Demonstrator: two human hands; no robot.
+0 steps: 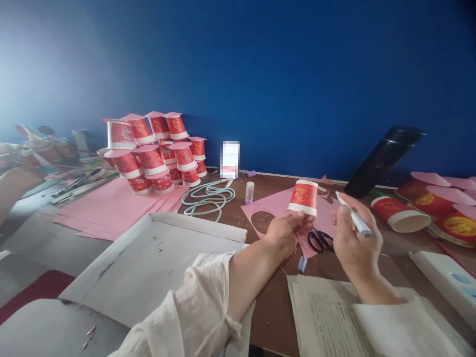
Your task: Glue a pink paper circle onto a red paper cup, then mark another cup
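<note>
A red paper cup with gold print and white bands [304, 197] is upside down, its wide rim low, with my left hand [286, 230] gripping that lower edge. To its right, my right hand [359, 238] is closed round a white pen [355, 215], whose tip points up and left, apart from the cup. Beneath the cup lies a pink sheet with a round hole [256, 210]. Black-handled scissors [320, 241] rest between my hands. A small glue stick [249, 193] stands left of the cup, and a purple cap [302, 265] lies nearer me.
Stacked red cups with pink discs [150, 161] stand back left, beside a pale cable [208, 198]. A shallow white box [148, 263] is front left. At right are a black bottle [383, 161], a lying cup [399, 213] and a power strip [446, 285]. Another person's arm [18, 191] shows far left.
</note>
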